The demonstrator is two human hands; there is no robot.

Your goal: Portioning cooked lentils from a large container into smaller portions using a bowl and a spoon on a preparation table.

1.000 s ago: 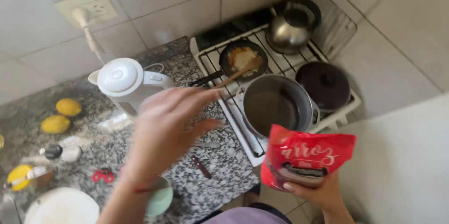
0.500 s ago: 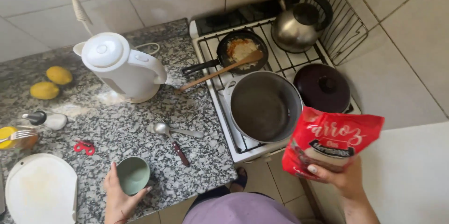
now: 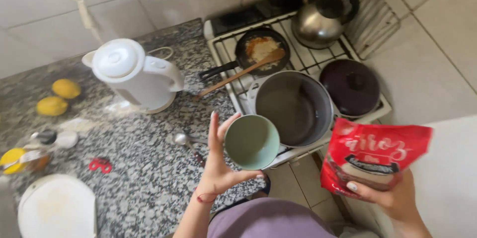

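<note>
Granite counter (image 3: 144, 178) beside stove: my left hand (image 3: 218, 168) cups the green cup (image 3: 252, 142), mouth tilted toward me, near the grey pot (image 3: 294, 107); my right hand (image 3: 392, 198) clamps the red bag (image 3: 372, 156) upright.

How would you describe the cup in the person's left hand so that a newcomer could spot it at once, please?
Start at the white stove on the right of the granite counter. Just in front of its big grey pot, the left hand holds up a small cup. It is the only pale green thing, round, empty and tilted towards the camera.
</note>
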